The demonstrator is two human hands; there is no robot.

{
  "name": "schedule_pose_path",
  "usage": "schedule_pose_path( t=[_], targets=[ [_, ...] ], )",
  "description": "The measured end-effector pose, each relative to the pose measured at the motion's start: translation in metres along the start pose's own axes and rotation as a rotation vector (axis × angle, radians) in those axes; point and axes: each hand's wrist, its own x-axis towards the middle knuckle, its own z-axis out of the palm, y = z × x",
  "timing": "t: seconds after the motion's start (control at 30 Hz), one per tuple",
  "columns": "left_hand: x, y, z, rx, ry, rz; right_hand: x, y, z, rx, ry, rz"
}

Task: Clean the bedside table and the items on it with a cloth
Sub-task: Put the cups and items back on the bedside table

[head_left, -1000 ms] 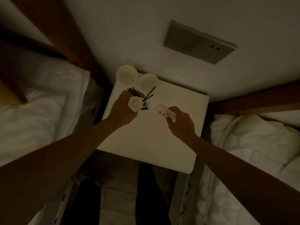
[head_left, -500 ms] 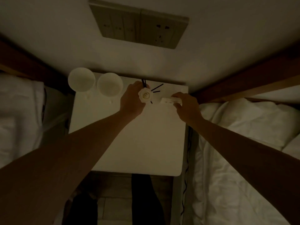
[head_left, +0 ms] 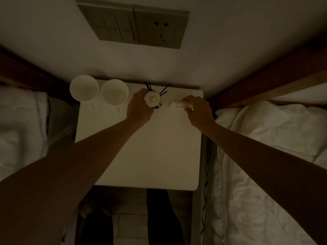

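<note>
A: We log the largest things first. Taking the bedside table (head_left: 141,156) as our landmark, white bedding (head_left: 265,174) lies to its right and more white bedding (head_left: 19,124) to its left. A grey switch and socket panel (head_left: 134,23) sits on the wall above the table's far edge.

B: On the table itself, we note two white cups (head_left: 84,89) (head_left: 114,91) side by side at its far left corner. The lighting is dim and detail is poor.

A: Agreed. Near the middle of the table's far edge, our left hand (head_left: 139,108) is curled round a reed diffuser (head_left: 152,99), a white rose with dark sticks fanning out behind it. The vessel under the fingers is hidden, so we cannot tell whether it rests on the table.

B: At the table's far right corner, our right hand (head_left: 198,110) pinches a small white remote (head_left: 179,105) between thumb and fingers, at its right end. Whether the remote touches the table we cannot tell.

A: A dark cable (head_left: 206,174) hangs along the table's right side.
</note>
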Motion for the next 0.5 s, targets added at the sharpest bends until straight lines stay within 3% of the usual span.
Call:
schedule_pose_path(
  t=[0.13, 0.43, 0.5],
  targets=[
    [-0.005, -0.002, -0.004, -0.003, -0.012, -0.012, 0.0, -0.001, 0.001, -0.015, 0.011, -0.002],
    [-0.038, -0.002, -0.037, 0.185, -0.276, 0.009, -0.023, -0.005, -0.016, -0.128, -0.03, -0.007],
    [-0.052, 0.006, -0.051, 0.164, -0.244, 0.01, -0.031, -0.017, -0.031, -0.165, 0.02, -0.029]
  ],
)
